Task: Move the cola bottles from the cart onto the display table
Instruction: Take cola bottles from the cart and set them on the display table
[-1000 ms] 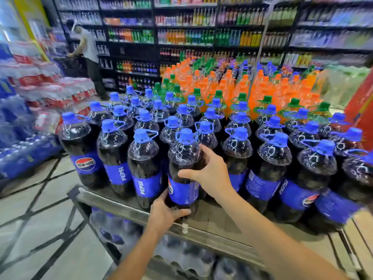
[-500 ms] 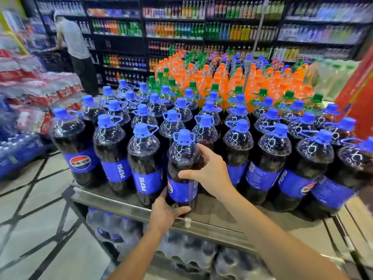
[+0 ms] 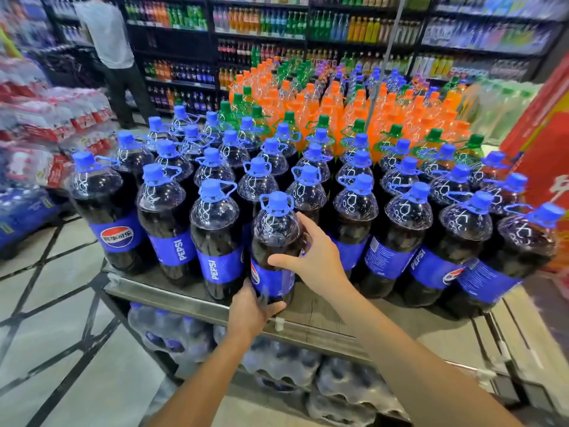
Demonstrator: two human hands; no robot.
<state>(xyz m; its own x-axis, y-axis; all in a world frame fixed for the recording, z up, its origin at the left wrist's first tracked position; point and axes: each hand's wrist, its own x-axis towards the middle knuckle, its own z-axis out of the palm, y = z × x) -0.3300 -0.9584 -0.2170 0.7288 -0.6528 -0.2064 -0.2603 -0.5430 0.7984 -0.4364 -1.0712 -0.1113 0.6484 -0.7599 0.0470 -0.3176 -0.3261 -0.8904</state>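
Observation:
A large cola bottle with a blue cap and blue label stands at the front edge of the display table, in line with the front row of like bottles. My left hand grips its base from the near side. My right hand curls round its right shoulder, thumb across the front. Several rows of the same cola bottles fill the table behind it. The cart is out of view.
Orange and green soda bottles stand behind the cola. Shrink-wrapped packs lie under the table. Drink shelves line the back wall. A person stands at the far left near stacked packs. A red stand is at the right.
The view has drawn closer to the table. Both hands keep their hold on the same front bottle, which stays at the table's front edge.

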